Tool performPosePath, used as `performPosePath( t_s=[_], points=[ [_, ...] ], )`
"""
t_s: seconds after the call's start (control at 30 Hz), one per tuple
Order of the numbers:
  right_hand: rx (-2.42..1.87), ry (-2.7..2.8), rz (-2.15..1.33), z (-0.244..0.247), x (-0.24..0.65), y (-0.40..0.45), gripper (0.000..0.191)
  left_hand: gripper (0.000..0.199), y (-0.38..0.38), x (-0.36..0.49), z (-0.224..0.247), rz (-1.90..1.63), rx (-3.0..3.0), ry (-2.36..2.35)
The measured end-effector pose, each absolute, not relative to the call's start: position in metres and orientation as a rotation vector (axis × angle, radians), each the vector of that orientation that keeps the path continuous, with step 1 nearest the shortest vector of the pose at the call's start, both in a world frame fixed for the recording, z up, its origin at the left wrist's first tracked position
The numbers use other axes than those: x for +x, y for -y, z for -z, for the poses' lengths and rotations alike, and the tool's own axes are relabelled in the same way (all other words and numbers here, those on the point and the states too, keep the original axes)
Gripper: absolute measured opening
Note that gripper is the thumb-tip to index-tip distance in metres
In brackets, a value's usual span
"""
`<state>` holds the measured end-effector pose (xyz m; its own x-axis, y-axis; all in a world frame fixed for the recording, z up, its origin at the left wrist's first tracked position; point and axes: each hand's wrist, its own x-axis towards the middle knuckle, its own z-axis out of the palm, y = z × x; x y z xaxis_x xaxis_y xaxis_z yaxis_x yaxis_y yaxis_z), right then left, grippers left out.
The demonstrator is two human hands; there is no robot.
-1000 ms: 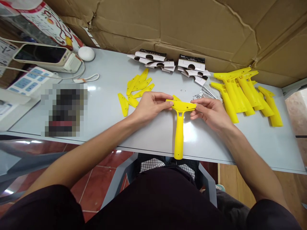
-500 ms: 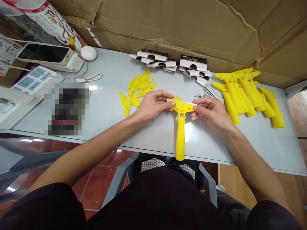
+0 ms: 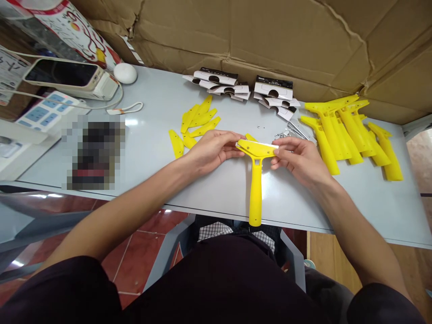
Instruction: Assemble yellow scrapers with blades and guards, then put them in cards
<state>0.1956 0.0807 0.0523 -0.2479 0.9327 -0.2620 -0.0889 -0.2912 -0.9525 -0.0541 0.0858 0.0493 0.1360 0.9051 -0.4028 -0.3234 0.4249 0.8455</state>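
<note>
Between my hands is a yellow scraper (image 3: 255, 191), its wide head at the top and its handle pointing toward me near the table's front edge. A white strip runs along the head's upper edge, and two small screws show on its face. My left hand (image 3: 216, 150) closes its fingers on the left end of the head. At the right end, my right hand (image 3: 299, 159) pinches the head between thumb and fingers. Beyond my left hand lie several loose yellow cover plates (image 3: 202, 118), one partly hidden behind the scraper.
More yellow scraper handles (image 3: 344, 130) are heaped at right. Small screws and metal blades (image 3: 300, 129) lie beside them. Folded card sleeves (image 3: 274, 87) stand before the cardboard wall (image 3: 263, 36). At left are a phone (image 3: 62, 72), a power strip (image 3: 47, 112) and a blurred-out object (image 3: 97, 153).
My left thumb has slid off the front face of the scraper head to its top left corner. The scraper has shifted very slightly to the right.
</note>
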Motion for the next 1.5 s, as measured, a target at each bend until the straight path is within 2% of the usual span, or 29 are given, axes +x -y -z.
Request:
performPosePath(
  t_s=[0.17,0.4,0.67,0.87,1.1,1.23,1.4,1.5],
  points=[
    [-1.173,1.117,-1.657,-0.052,0.195,-0.081,0.025,0.014,-0.085,-0.055,-0.045,-1.019,0.757,-1.051],
    [-1.189,1.095,-1.647,-0.053,0.193,-0.079,0.022,0.022,-0.078,-0.054,-0.046,-1.165,1.049,-1.145],
    [-1.215,1.151,-1.642,-0.054,0.194,-0.079,0.027,0.029,-0.076,-0.055,-0.053,-1.069,1.070,-1.280],
    [-1.198,1.173,-1.670,-0.056,0.193,-0.077,0.024,0.024,-0.076,-0.053,-0.056,-1.046,1.060,-1.319],
    [-1.170,1.163,-1.689,-0.058,0.193,-0.078,0.031,0.014,-0.076,-0.052,-0.053,-1.096,1.022,-1.263],
    [-1.172,1.218,-1.670,-0.056,0.194,-0.078,0.025,0.038,-0.075,-0.052,-0.054,-1.106,1.049,-1.255],
    [-1.169,1.233,-1.668,-0.054,0.196,-0.078,0.024,0.010,-0.074,-0.052,-0.054,-1.085,1.120,-1.306],
    [-1.184,1.254,-1.659,-0.052,0.197,-0.079,0.024,0.022,-0.074,-0.052,-0.055,-1.091,1.154,-1.307]
  ],
)
